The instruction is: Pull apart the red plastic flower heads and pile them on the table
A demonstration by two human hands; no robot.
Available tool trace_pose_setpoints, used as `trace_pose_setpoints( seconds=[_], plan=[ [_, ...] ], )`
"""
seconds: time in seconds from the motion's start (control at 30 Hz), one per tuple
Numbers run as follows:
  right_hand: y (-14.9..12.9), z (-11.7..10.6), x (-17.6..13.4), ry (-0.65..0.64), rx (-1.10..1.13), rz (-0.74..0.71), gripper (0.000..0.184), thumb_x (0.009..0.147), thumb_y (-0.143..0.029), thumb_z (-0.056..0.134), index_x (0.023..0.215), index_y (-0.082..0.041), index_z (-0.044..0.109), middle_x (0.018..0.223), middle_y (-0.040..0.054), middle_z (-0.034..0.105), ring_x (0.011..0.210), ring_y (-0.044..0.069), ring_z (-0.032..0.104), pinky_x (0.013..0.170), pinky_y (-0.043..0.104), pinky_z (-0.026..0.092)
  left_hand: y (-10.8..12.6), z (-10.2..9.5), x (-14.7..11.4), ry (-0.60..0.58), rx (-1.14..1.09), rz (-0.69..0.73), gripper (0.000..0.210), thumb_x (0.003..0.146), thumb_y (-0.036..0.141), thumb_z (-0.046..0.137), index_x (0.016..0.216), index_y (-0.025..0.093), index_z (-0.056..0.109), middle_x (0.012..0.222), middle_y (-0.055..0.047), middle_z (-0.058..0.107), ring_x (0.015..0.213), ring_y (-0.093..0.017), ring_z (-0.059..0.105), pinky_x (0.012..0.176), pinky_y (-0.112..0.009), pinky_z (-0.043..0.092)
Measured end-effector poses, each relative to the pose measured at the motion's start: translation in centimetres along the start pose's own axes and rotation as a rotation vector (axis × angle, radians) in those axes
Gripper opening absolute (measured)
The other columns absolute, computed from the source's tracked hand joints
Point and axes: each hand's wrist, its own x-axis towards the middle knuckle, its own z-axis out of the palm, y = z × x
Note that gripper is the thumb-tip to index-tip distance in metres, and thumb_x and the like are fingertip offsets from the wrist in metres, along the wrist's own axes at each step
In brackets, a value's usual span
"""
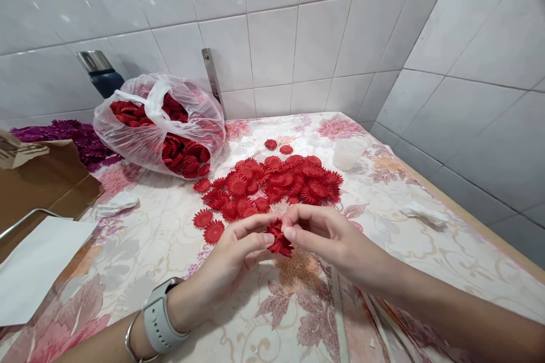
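Observation:
Between my two hands is a small red artificial flower (280, 240) with pointed, layered petals. My left hand (242, 244) pinches it from the left, thumb in front and fingers behind. Thumb and index finger of my right hand (317, 229) are closed on its right-hand petals. Just beyond my fingers lies a loose pile of flat red flower pieces (276, 178) with notched edges. A few single pieces (213, 231) lie apart at the pile's left side.
A clear plastic bag (140, 147) full of red pieces stands at the back left, beside a dark blue bottle (104, 76) and purple flowers (80, 139). At left are a cardboard box (51, 181) and white paper (38, 272). A tiled wall (272, 39) borders the table.

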Motion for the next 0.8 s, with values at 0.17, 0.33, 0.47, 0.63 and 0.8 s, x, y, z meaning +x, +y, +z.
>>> trace_pose_setpoints(
  seconds=[0.17,0.33,0.47,0.63,0.8],
  plan=[
    [0.7,-0.4,0.7,-0.017,0.036,0.061,0.018,0.08,-0.032,0.055,0.07,-0.017,0.051,0.064,-0.0019,0.045,0.058,0.011,0.04,0.051,0.023,0.031,0.2,0.0,0.2,0.037,0.021,0.059,0.02,0.071,0.011,0.066,0.087,0.022,0.07,0.088,-0.001,0.068,0.078,-0.013,0.063,0.073,-0.023,0.049],
    [1.1,-0.3,0.7,-0.049,-0.129,0.012,0.015,0.081,-0.029,0.051,0.073,-0.016,0.052,0.066,-0.0008,0.045,0.06,0.012,0.04,0.054,0.025,0.031,0.1,-0.1,0.4,0.055,0.247,0.083,0.013,0.071,0.02,0.068,0.084,0.02,0.066,0.079,0.0,0.066,0.072,-0.013,0.061,0.065,-0.023,0.047],
    [0.9,-0.5,0.8,-0.02,-0.164,0.027,0.014,0.08,-0.028,0.052,0.073,-0.017,0.051,0.062,-0.0027,0.042,0.056,0.011,0.037,0.052,0.025,0.03,0.3,-0.3,0.4,0.088,0.442,0.049,0.016,0.074,0.024,0.059,0.061,0.016,0.062,0.057,0.001,0.06,0.052,-0.01,0.052,0.053,-0.021,0.041],
    [0.8,-1.6,1.4,-0.009,-0.011,0.145,0.016,0.074,-0.03,0.057,0.067,-0.017,0.051,0.064,-0.0011,0.046,0.057,0.011,0.039,0.053,0.025,0.03,1.1,-0.4,0.6,0.143,0.628,0.124,0.025,0.072,0.024,0.055,0.049,0.017,0.051,0.047,0.003,0.051,0.045,-0.01,0.041,0.047,-0.022,0.03],
    [1.2,-2.3,1.8,0.016,0.121,0.31,0.018,0.071,-0.028,0.058,0.062,-0.017,0.047,0.062,-0.0012,0.044,0.055,0.01,0.039,0.052,0.025,0.031,1.1,-0.7,0.8,0.175,0.757,0.162,0.022,0.073,0.023,0.049,0.052,0.018,0.047,0.049,0.005,0.046,0.046,-0.009,0.036,0.046,-0.022,0.026]
  ],
)
